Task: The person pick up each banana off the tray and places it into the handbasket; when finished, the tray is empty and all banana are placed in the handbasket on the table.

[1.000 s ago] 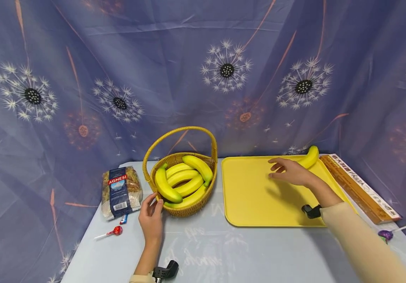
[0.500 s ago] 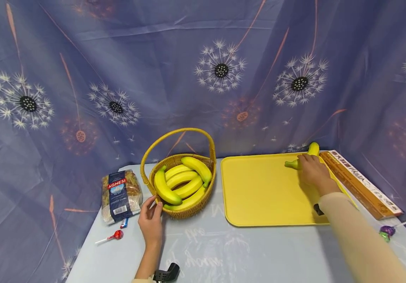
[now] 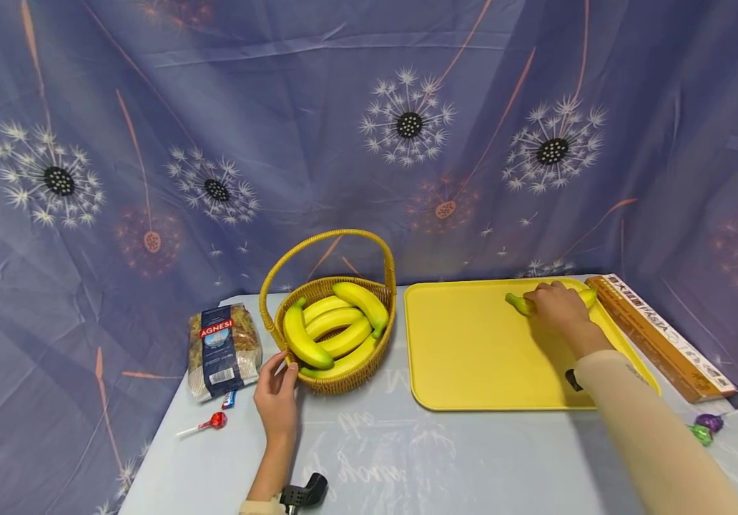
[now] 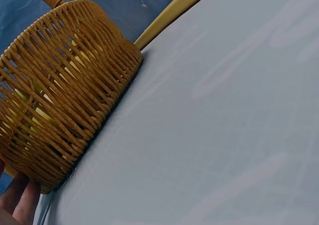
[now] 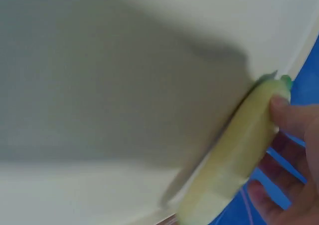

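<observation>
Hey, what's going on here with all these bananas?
A person sits at a table with both hands busy. The right hand grips a single banana at the far side of a yellow tray. The left hand touches the side of a wicker basket that holds several more bananas. A bag of pasta and a red lollipop lie left of the basket.

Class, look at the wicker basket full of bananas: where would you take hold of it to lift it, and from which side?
Grip the top of the arched handle, coming from straight above. The basket stands upright, its handle spans the rim over the bananas, and the space above is free. The left hand only touches its near wall.
</observation>
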Demonstrator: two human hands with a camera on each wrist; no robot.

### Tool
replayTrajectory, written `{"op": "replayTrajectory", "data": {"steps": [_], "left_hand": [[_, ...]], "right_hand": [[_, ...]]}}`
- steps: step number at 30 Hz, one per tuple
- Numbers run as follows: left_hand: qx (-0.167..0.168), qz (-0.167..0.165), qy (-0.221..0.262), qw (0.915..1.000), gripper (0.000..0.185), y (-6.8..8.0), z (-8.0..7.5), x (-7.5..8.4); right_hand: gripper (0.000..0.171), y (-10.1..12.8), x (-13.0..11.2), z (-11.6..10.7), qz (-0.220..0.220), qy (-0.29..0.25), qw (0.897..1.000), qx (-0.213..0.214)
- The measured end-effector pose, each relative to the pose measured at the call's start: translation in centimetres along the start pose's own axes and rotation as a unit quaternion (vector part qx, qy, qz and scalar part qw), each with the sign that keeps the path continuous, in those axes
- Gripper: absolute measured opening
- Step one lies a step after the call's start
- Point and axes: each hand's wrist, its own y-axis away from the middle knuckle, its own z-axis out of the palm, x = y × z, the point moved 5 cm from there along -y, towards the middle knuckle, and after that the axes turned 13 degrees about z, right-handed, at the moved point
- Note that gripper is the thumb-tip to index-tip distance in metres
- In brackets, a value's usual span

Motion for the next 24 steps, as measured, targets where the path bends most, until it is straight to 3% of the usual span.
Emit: {"op": "replayTrajectory", "data": {"steps": [3,9,15,20,24], "left_hand": [[0.0,-0.004,0.004,1.0,0.032,-0.1,0.0,0.1],[-0.006,-0.012,0.0,0.9999,0.032,0.0,-0.1,0.1],[-0.005,0.002,0.009,0.9999,0.032,-0.2,0.0,0.3],[-0.004,-0.014,0.015,0.9998,0.033,-0.2,0.0,0.1],[-0.002,-0.024,0.017,0.9996,0.033,0.0,-0.3,-0.6]], "right_hand": [[0.039,-0.1,-0.4,0.1,0.0,-0.036,0.999,-0.024],[0.064,-0.1,0.4,-0.5,0.059,-0.082,0.988,-0.114],[0.062,0.5,1.1,-1.3,0.036,-0.096,0.971,-0.215],[0.059,0.6,1.4,-0.8,0.016,-0.108,0.966,-0.233],[0.061,0.5,0.0,-1.3,-0.01,-0.15,0.959,-0.24]]}}
